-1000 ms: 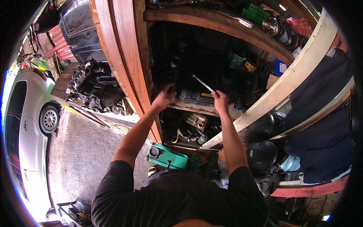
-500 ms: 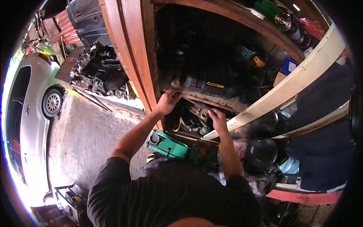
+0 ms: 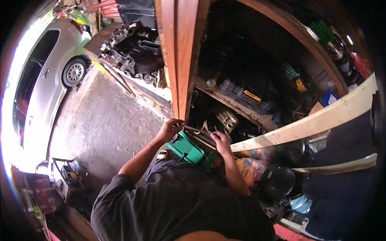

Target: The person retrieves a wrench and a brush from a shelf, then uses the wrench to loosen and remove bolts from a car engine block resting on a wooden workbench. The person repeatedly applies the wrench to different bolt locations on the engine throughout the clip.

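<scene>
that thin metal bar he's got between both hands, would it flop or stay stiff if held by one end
Probably stays stiff: the thin metal bar runs straight from the left hand to the right hand with no sag. It looks slim, so likely light. Bare metal may be somewhat slippery.

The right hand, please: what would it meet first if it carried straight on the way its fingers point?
Probably the cluttered lower shelf just beyond it; the right hand already grips the thin metal rod it shares with the left hand. Depth is hard to judge.
</scene>
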Tool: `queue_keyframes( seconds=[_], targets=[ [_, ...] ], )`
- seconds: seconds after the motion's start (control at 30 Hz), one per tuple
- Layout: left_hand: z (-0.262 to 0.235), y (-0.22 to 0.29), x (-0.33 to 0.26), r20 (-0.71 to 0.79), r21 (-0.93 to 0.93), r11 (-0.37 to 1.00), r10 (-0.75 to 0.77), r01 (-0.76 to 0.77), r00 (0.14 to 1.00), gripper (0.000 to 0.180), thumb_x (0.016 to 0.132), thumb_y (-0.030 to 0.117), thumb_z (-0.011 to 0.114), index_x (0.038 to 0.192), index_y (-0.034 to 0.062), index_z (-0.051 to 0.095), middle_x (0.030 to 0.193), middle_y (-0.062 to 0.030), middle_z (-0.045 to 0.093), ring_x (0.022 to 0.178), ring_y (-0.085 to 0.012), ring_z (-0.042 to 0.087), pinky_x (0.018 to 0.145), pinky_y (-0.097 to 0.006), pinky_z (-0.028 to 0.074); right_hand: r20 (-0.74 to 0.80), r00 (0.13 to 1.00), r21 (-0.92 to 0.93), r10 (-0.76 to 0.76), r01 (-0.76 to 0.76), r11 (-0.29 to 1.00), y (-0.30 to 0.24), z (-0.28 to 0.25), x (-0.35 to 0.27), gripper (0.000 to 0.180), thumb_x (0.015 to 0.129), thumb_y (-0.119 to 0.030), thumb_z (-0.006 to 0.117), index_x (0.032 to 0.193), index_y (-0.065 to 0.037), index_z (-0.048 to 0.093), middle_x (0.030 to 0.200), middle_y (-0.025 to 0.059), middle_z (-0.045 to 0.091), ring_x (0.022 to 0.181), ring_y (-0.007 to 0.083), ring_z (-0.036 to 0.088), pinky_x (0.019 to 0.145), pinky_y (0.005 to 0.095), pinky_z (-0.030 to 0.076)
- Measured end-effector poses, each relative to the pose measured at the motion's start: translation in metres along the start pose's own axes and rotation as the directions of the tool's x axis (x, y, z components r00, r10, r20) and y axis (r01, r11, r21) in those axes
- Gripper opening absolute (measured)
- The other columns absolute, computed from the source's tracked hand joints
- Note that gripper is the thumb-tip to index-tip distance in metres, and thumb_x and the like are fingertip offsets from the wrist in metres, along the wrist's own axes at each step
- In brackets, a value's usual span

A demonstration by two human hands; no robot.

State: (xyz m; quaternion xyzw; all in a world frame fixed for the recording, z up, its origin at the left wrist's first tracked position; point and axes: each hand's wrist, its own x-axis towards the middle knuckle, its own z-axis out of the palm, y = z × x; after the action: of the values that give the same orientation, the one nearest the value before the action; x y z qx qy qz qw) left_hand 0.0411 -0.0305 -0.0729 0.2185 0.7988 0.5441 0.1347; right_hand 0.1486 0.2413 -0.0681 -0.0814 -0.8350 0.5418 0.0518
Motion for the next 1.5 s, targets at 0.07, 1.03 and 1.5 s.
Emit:
queue_keyframes(
  seconds=[0.07, 1.03, 1.5],
  targets=[
    [-0.005, -0.009, -0.016, -0.054, -0.005, 1.0, -0.024, 0.024, 0.998, 0.031, 0.086, 0.012, 0.068, 0.116, 0.0035, 0.066, 0.104, -0.0098, 0.065, 0.084, -0.0172, 0.065, 0.076, -0.031, 0.052, 0.071, 0.997, 0.07, 0.016, -0.021, 0.997, 0.015, 0.015, 0.003, 0.022, 0.091, -0.021, 0.065, 0.094, 0.0, 0.069, 0.082, 0.0082, 0.069, 0.079, 0.0152, 0.063, 0.074, 0.0301, 0.048],
    [-0.276, -0.103, -0.137, -0.355, 0.038, 0.987, -0.131, 0.154, 0.926, 0.031, 0.086, 0.012, 0.069, 0.116, 0.0062, 0.067, 0.103, -0.0136, 0.069, 0.095, -0.0232, 0.067, 0.083, -0.035, 0.054, 0.451, 0.892, 0.244, 0.021, -0.146, 0.959, -0.127, 0.289, 0.079, 0.016, 0.089, -0.009, 0.066, 0.102, -0.001, 0.07, 0.084, -0.0006, 0.065, 0.077, 0.0061, 0.055, 0.069, 0.0226, 0.044],
    [-0.371, -0.142, -0.125, -0.394, -0.076, 0.991, -0.131, 0.11, 0.91, 0.026, 0.089, 0.015, 0.067, 0.114, 0.0048, 0.069, 0.101, -0.0086, 0.07, 0.093, -0.0156, 0.064, 0.083, -0.031, 0.05, 0.429, 0.903, 0.461, 0.022, -0.24, 0.854, -0.194, 0.357, 0.113, 0.027, 0.084, 0.001, 0.066, 0.11, -0.001, 0.066, 0.095, 0.0036, 0.068, 0.08, 0.0098, 0.062, 0.076, 0.0229, 0.05]
  ],
)
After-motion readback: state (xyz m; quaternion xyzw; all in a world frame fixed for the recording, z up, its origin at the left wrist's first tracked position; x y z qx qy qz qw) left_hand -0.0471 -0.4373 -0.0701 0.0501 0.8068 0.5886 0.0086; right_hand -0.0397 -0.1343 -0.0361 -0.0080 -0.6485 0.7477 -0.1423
